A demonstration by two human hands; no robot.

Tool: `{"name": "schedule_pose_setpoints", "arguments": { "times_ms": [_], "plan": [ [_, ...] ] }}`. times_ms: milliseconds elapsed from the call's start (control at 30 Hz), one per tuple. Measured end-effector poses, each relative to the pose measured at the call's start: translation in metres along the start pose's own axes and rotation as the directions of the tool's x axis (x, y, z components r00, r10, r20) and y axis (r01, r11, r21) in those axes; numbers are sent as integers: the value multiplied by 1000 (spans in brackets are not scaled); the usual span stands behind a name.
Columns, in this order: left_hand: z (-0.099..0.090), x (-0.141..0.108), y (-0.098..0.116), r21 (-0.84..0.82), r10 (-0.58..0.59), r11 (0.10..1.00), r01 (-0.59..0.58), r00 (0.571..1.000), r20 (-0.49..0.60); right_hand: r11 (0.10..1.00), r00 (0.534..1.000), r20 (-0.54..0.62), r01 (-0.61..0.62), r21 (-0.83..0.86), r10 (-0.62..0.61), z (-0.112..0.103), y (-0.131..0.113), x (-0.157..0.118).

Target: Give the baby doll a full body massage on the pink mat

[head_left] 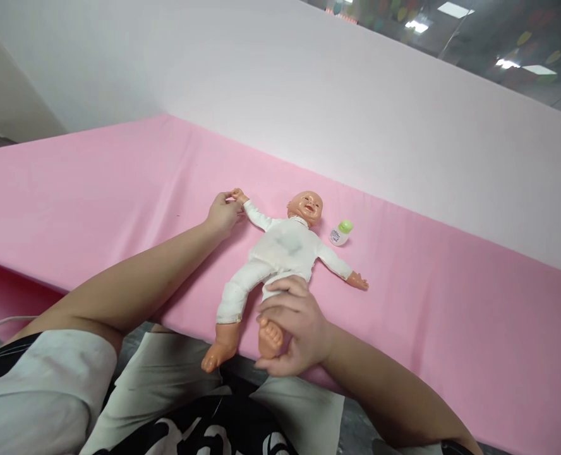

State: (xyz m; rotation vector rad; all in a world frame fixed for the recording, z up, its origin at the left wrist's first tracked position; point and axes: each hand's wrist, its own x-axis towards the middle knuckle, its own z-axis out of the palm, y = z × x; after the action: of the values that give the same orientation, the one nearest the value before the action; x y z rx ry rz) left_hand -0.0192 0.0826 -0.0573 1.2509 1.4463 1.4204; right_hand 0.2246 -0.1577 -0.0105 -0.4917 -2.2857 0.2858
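A baby doll (286,243) with a white cloth body lies face up, its head toward the wall and its feet at the near table edge. My left hand (225,213) has its fingers closed on the doll's small hand at the left. Around the doll's lower leg and foot on the right curls my right hand (299,325), with the toes showing between thumb and fingers. The doll's other foot hangs at the edge, untouched. Beside the doll's head stands a small white bottle (340,236) with a green cap, slightly tilted in view.
The pink-covered table (394,303) runs along a white wall (261,82). Above the wall at the upper right, a glass pane (493,44) shows ceiling lights. My legs are below the near edge, and a thin cable (8,320) shows at the left.
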Motion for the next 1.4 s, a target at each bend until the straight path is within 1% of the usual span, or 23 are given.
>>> {"name": "schedule_pose_setpoints", "arguments": {
  "times_ms": [67, 100, 167, 233, 300, 367, 467, 567, 667, 733, 767, 800, 833, 900, 967, 1000, 1033, 1067, 1100, 1200, 1267, 1333, 1400],
  "plan": [
    [-5, 6, -2, -112, -138, 986, 128, 987, -87, 1000, 993, 115, 5, -18, -3, 12, -5, -5],
    [-8, 8, -3, -107, -145, 985, 133, 982, -122, 999, 985, 174, 9, -35, -3, 17, -5, -7],
    [-13, 10, -7, 38, -52, 998, 58, 986, -159, 996, 960, 280, 35, -79, -11, 25, -5, -11],
    [-19, 12, -11, 216, 39, 976, -9, 990, -135, 989, 937, 349, 66, -133, -16, 27, -3, -12],
    [-24, 14, -13, 334, 67, 942, -30, 993, -99, 980, 921, 389, 86, -177, -10, 27, -2, -11],
    [-28, 13, -11, 412, 63, 910, -30, 996, -66, 977, 915, 403, 101, -188, -17, 25, -1, -10],
    [-30, 5, -2, 520, 107, 852, -59, 992, -62, 977, 924, 374, 143, -157, -75, 22, 5, -11],
    [-28, -14, 11, 571, 246, 808, -145, 964, -104, 970, 960, 266, 138, -202, -81, 18, 18, -12],
    [-17, -36, 24, 525, 346, 805, -277, 938, -36, 960, 995, 95, 18, -278, 9, 6, 33, -11],
    [-4, -50, 33, 473, 362, 816, -332, 932, 28, 938, 992, -35, -129, -321, 125, -6, 40, -9],
    [3, -57, 37, 447, 366, 822, -353, 929, 59, 912, 975, -95, -223, -344, 203, -13, 43, -8],
    [11, -63, 42, 423, 365, 827, -369, 926, 93, 870, 945, -144, -327, -368, 294, -19, 45, -7],
    [20, -68, 47, 404, 359, 830, -386, 922, 144, 810, 900, -174, -435, -393, 399, -26, 47, -5],
    [35, -79, 54, 380, 356, 824, -420, 906, 229, 663, 779, -164, -608, -437, 606, -36, 50, -3],
    [48, -87, 56, 387, 347, 807, -445, 889, 298, 533, 640, -90, -703, -471, 763, -43, 55, -2],
    [52, -91, 56, 399, 340, 797, -453, 883, 324, 486, 580, -60, -730, -481, 813, -45, 58, -2],
    [56, -93, 54, 413, 332, 789, -456, 881, 338, 454, 538, -41, -747, -485, 842, -46, 62, -2],
    [58, -95, 51, 425, 324, 785, -451, 883, 340, 436, 518, -41, -758, -485, 854, -45, 66, -3],
    [60, -96, 49, 432, 313, 788, -438, 891, 330, 431, 518, -56, -764, -480, 854, -44, 70, -3],
    [62, -98, 43, 400, 242, 849, -344, 928, 284, 490, 580, -129, -770, -409, 804, -36, 80, -5],
    [63, -101, 45, 333, 172, 903, -273, 938, 302, 561, 611, -174, -784, -266, 772, -31, 85, -5],
    [64, -107, 49, 246, 113, 946, -211, 925, 362, 640, 639, -187, -766, -60, 746, -26, 86, -4],
    [66, -116, 55, 155, 45, 981, -120, 908, 417, 694, 673, -178, -712, 106, 717, -22, 83, -1]
  ]
}}
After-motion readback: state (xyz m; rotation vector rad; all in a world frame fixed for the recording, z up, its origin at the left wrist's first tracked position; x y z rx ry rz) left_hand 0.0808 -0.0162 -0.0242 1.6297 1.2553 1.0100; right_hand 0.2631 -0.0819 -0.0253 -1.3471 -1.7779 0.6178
